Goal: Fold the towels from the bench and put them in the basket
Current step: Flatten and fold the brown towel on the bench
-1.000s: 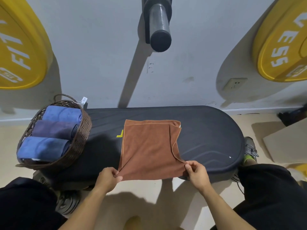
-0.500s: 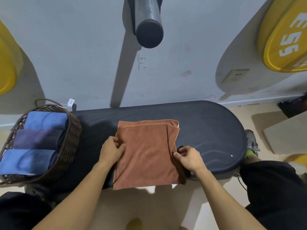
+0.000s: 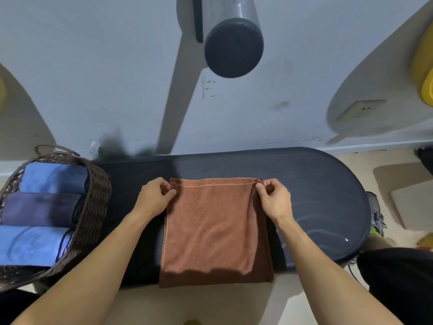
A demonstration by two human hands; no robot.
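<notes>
Both hands now sit at the far corners of the brown towel [image 3: 215, 228], where a second ago they held its near corners at the counter's front edge and half a second ago they were midway along its sides. The left hand [image 3: 154, 198] has its fingers [image 3: 167, 192] curled onto the far left corner, pinching the hem; the right hand [image 3: 274, 200] pinches the far right corner, its fingers [image 3: 261, 191] closed on the cloth. Between the two sets of fingers the stitched far hem runs straight and taut. Toward the person from the fingers the towel lies flat on the dark counter [image 3: 316, 198], folded, with its near edge hanging a little past the counter's front edge. The loose flap seen earlier along the right side now lies flatter, showing only as a narrow darker strip below the right fingers.

Left of the left fingers, well apart from them, the wicker basket [image 3: 96, 207] stands on the counter's end, holding three rolled towels: a blue one [image 3: 54, 178] farthest, a dark purple one [image 3: 39, 208] in the middle, and another blue one [image 3: 30, 245] nearest. The basket sits lower and further left in view than before, as the camera has tipped. Beyond the fingers a grey bar with a black end cap [image 3: 233, 46] juts from the wall, larger in view than a second ago.
</notes>
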